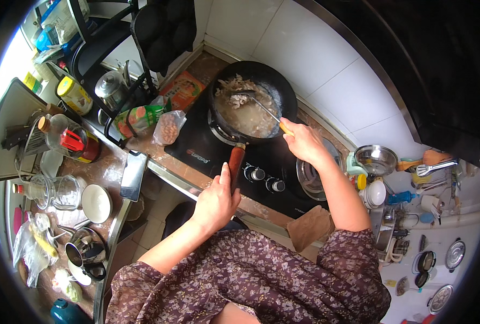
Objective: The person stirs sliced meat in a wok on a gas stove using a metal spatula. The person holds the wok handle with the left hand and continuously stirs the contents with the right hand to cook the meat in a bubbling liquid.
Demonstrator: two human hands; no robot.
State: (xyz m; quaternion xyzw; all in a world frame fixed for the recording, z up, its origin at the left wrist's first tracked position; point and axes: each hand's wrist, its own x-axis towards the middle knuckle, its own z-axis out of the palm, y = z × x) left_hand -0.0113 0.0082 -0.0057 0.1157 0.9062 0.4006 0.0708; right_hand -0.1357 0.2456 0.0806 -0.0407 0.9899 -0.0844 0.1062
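Observation:
A black wok (286, 87) sits on the left side of a black glass gas cooktop (191, 156). My left hand (217, 198) grips its reddish wooden handle (236, 164), with one finger laid along it. In my right hand (304, 141) is a ladle (266, 110) with a yellow handle and metal shaft. The ladle's dark head rests inside the wok among pale sliced food (236, 85), which looks like meat or mushroom. Cloudy liquid (246, 119) covers much of the wok's bottom. Two control knobs (266, 180) are on the cooktop between my hands.
A glass lid (311, 174) lies on the right burner. Left of the wok are a bag of peanuts (169, 128), a smartphone (134, 175) at the counter edge, a white bowl (97, 203) and a black rack (102, 52). A range hood (438, 60) overhangs the right. Brown paper (311, 229) lies at the front edge.

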